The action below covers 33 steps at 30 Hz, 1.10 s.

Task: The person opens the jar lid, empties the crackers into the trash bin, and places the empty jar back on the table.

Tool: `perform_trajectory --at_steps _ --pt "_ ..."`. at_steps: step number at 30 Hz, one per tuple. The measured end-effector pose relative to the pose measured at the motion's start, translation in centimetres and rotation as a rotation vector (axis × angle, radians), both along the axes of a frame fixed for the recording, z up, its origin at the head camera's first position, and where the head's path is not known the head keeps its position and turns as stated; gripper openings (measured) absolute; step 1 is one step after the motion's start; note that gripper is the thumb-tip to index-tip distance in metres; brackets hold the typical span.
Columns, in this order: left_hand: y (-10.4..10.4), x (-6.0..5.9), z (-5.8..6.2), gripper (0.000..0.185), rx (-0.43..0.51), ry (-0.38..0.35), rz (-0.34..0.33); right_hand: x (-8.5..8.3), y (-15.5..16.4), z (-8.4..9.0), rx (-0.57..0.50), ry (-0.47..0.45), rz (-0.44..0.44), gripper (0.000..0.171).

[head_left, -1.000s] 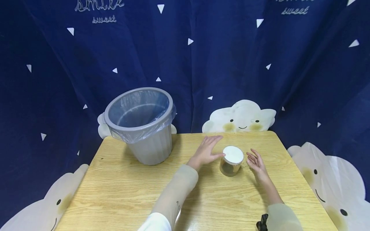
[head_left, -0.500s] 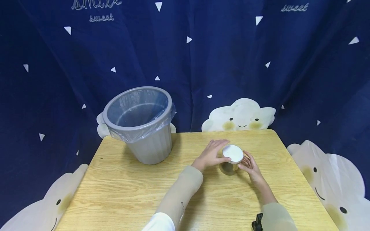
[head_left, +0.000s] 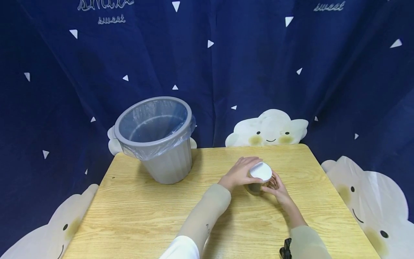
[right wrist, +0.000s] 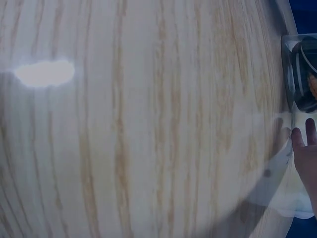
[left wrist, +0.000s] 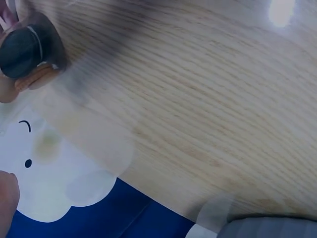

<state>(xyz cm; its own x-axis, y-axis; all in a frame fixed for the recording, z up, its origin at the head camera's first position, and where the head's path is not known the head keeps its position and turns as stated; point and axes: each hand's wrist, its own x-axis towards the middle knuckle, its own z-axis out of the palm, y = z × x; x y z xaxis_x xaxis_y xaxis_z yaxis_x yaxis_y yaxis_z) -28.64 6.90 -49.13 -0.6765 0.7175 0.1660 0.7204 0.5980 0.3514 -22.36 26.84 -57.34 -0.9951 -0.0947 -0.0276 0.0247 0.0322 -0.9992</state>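
Jar with clear sides stands about upright on the wooden table, right between my two hands. My left hand holds the white lid on top of the jar, fingers on the far edge and thumb on the near edge, I think because a round lid is easy to hold from both sides. My right hand holds the jar's right side with the thumb in front, maybe so it can't slide or spin. Neither hand is spread wide. The jar looks dark inside, but I can't tell why. Well to the left of the jar and a bit behind it stands a big grey bin. Its see-through bag is folded over the top, I guess so it won't fall in. Behind the jar hangs a blue curtain with a smiling cloud.
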Motion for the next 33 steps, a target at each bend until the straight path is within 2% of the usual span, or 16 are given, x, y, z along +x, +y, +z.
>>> perform_trajectory --at_steps 7,20,33 --pt "0.6 -0.2 0.2 0.079 -0.061 0.008 -0.014 -0.1 -0.3 0.0 0.015 -0.017 0.010 0.091" --pt "1.2 -0.2 0.3 0.078 -0.163 0.045 -0.030 -0.3 -0.8 0.3 0.039 0.006 0.050 0.090" --pt "1.3 -0.1 0.4 0.075 -0.174 0.032 -0.018 -0.4 -0.8 0.1 0.073 -0.009 0.011 0.088"
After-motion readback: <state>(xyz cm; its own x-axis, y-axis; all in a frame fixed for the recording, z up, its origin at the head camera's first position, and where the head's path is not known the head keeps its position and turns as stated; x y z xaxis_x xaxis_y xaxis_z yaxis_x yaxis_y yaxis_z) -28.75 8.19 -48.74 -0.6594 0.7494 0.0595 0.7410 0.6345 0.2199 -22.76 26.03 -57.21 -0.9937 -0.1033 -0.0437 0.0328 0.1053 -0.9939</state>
